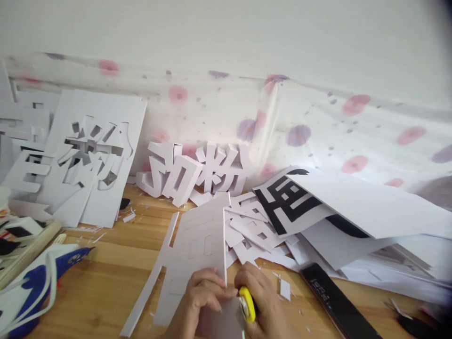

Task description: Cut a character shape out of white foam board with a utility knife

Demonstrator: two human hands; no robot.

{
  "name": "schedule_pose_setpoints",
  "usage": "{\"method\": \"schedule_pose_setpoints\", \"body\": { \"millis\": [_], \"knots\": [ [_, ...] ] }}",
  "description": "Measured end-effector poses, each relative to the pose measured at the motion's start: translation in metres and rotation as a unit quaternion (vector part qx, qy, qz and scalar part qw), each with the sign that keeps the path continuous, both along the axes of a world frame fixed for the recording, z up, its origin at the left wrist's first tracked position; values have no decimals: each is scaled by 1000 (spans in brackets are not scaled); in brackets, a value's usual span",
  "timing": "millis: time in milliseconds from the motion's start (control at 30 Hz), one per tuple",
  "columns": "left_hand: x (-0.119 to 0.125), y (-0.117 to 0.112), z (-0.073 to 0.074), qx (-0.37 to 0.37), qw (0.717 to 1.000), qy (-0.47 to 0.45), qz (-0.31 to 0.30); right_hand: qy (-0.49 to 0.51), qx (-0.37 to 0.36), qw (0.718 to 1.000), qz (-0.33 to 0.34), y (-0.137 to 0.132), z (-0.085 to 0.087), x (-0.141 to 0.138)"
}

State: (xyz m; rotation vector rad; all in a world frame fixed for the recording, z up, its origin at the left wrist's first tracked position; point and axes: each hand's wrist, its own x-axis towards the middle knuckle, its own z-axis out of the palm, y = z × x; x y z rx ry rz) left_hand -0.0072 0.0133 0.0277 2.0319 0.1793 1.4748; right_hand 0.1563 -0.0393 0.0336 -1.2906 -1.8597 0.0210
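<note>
A white foam board (197, 245) with faint outlined shapes stands tilted above the table in front of me. My left hand (206, 294) is closed on its lower right part, fingers bent over the surface. In my right hand (259, 296) is a yellow cutter (248, 303), gripped close against the board's right edge; its blade cannot be made out. Below and between the hands, the near part of the board is blurred. A narrow white strip (148, 287) lies along the board's left side.
White cut-out characters (212, 172) stand at the back, with cut sheets (102, 155) leaning to their left. Board scraps (250, 226) and printed paper (289, 197) pile up at right. A phone (335, 301), scissors (413, 322) and a blue glue gun (52, 275) lie nearby.
</note>
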Motion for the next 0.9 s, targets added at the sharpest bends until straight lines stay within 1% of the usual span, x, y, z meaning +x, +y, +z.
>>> {"method": "schedule_pose_setpoints", "body": {
  "millis": [133,200,267,333,400,467,500,600,667,733,800,900],
  "knots": [
    [0,0,3,25,1000,1,-5,15,-49,998,-27,4,-5,8],
    [0,0,4,30,1000,3,-6,56,-80,995,-35,6,-5,11],
    [-1,-1,3,17,1000,21,2,126,-106,986,-28,5,-2,12],
    [-1,-2,1,2,999,42,3,216,-146,966,8,3,2,11],
    [0,-2,0,-8,999,50,-1,295,-192,934,68,-1,6,8],
    [2,-3,0,-17,998,61,-1,337,-226,909,99,-3,9,4],
    [2,-3,1,-20,998,65,1,346,-232,904,97,-4,10,3],
    [4,-5,3,-38,996,84,8,345,-244,904,68,-3,12,-1],
    [4,-6,2,-48,994,94,9,356,-255,897,68,-1,12,-2],
    [4,-6,-1,-47,993,111,7,388,-267,881,51,2,11,-1],
    [4,-6,-4,-29,992,121,8,425,-278,861,30,6,8,1],
    [5,-6,-6,-3,988,150,29,468,-302,830,39,9,4,4]
  ]
}}
